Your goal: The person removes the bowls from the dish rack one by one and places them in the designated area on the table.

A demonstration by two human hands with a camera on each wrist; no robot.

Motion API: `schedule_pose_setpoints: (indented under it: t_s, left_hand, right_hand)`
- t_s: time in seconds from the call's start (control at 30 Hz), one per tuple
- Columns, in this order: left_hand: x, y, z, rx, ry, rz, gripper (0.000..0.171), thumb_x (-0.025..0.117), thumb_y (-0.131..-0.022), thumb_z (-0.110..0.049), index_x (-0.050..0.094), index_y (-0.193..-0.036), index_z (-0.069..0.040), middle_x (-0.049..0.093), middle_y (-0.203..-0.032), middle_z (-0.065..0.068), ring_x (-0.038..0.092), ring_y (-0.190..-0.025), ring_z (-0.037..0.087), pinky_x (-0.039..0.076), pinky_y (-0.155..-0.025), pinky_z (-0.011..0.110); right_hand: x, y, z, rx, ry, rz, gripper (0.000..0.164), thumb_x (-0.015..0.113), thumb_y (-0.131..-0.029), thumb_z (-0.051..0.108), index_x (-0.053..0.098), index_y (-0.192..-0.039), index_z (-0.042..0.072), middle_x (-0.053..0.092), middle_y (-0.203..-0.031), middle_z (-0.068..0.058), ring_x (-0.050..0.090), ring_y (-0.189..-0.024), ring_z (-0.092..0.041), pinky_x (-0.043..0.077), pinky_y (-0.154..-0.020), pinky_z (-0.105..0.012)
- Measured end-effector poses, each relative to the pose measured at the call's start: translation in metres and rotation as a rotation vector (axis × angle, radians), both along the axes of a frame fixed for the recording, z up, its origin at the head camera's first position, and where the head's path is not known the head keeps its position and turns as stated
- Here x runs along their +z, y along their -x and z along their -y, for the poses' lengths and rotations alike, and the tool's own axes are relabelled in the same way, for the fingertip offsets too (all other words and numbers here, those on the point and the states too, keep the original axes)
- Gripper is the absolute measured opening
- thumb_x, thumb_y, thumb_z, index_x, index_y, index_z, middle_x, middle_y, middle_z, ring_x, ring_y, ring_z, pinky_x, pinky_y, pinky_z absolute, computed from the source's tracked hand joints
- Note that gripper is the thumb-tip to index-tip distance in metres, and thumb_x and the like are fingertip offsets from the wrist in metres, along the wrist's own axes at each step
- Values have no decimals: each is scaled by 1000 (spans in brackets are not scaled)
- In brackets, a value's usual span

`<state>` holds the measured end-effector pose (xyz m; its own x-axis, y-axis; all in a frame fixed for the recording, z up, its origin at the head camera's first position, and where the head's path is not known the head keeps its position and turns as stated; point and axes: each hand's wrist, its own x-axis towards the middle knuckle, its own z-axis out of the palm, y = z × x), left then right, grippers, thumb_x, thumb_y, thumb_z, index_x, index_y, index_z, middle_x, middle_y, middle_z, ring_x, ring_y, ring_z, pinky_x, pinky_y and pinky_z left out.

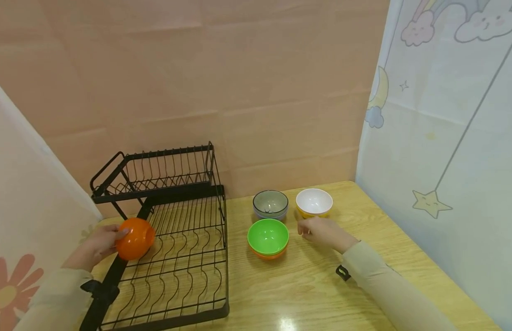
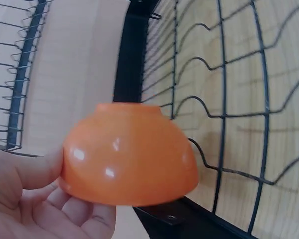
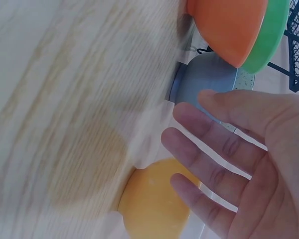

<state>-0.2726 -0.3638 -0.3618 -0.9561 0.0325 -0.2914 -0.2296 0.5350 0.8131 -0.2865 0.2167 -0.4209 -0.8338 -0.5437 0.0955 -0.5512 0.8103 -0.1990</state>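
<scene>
My left hand [image 1: 99,242] grips an orange bowl [image 1: 135,239] by its rim, thumb outside, over the left side of the black dish rack [image 1: 227,285]. In the left wrist view the orange bowl [image 2: 129,154] has its foot toward the top of the picture. My right hand [image 1: 324,232] is over the table with nothing in it, its fingers loosely bent and apart in the right wrist view. Nearest to it are a white bowl [image 1: 314,200] stacked in a yellow one [image 3: 154,199] and a green bowl [image 1: 268,236] nested in an orange bowl [image 3: 229,25].
Behind the green stack stands a grey dark-rimmed bowl [image 1: 270,203] in a lavender one. The rack's upper tier [image 1: 156,184] rises at the back left. Curtains with printed clouds and flowers [image 1: 446,115] enclose the wooden table [image 1: 305,294].
</scene>
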Motion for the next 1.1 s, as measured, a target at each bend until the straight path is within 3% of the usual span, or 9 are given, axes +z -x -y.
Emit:
schedule_pose_setpoints:
  t_s: [0.2, 0.37, 0.6, 0.77, 0.87, 0.93, 1.03, 1.1]
  left_hand:
    - [10, -5, -9, -139, -29, 12, 63, 34, -106, -22, 11, -141, 24, 50, -129, 26, 61, -103, 12, 52, -94, 39]
    - [27, -20, -45, -256, 19, -40, 58, 40, -105, -24, 25, -139, 20, 55, -124, 23, 61, -106, 21, 50, -96, 43]
    - [40, -40, -112, -394, -1, -188, 31, 50, -101, -12, 49, -121, 11, 65, -106, 14, 63, -90, 21, 53, -79, 32]
    - [50, -55, -156, -508, 92, -328, 18, 55, -98, -11, 56, -112, 0, 66, -101, 8, 61, -88, 17, 53, -78, 29]
    - [54, -68, -179, -583, 201, -490, 13, 59, -95, -10, 59, -107, -6, 67, -97, 5, 59, -79, 11, 53, -70, 25]
    - [54, -76, -192, -642, 319, -666, 12, 63, -91, -11, 61, -103, -10, 68, -93, 1, 57, -73, 7, 51, -65, 22]
    - [50, -83, -208, -718, 502, -1052, 18, 72, -83, -12, 62, -98, -12, 70, -86, -2, 60, -67, 6, 53, -63, 22]
    - [47, -84, -215, -739, 606, -1316, 23, 77, -78, -12, 63, -95, -12, 72, -86, -3, 65, -73, 7, 56, -70, 24]
  right_hand:
    - [-2, 0, -2, 13, 9, -11, 12, 68, -84, 6, 63, -87, 17, 66, -82, 9, 61, -72, -5, 48, -60, -26]
    - [-1, -1, -1, 16, 11, -3, 13, 67, -84, 5, 63, -86, 18, 65, -81, 11, 59, -70, -4, 47, -57, -25]
    - [-2, 2, 0, 33, 13, 1, 10, 67, -86, 7, 64, -88, 16, 66, -82, 8, 60, -71, -5, 48, -59, -24]
    - [0, 4, 1, 50, 37, -20, 8, 67, -85, 5, 65, -88, 12, 67, -83, 3, 63, -74, -8, 50, -62, -26]
    - [1, 5, -1, 60, 43, -40, 9, 68, -84, 4, 65, -87, 12, 67, -82, 2, 63, -74, -10, 51, -63, -27]
    - [2, 5, -2, 65, 35, -51, 10, 68, -83, 5, 64, -86, 13, 67, -83, 2, 63, -75, -10, 51, -64, -27]
    - [2, 5, -3, 72, 25, -58, 12, 70, -82, 5, 64, -87, 14, 67, -83, 5, 64, -76, -9, 52, -65, -27]
    - [2, 4, -4, 70, 19, -57, 12, 70, -82, 5, 64, -87, 14, 67, -83, 7, 64, -76, -9, 51, -64, -26]
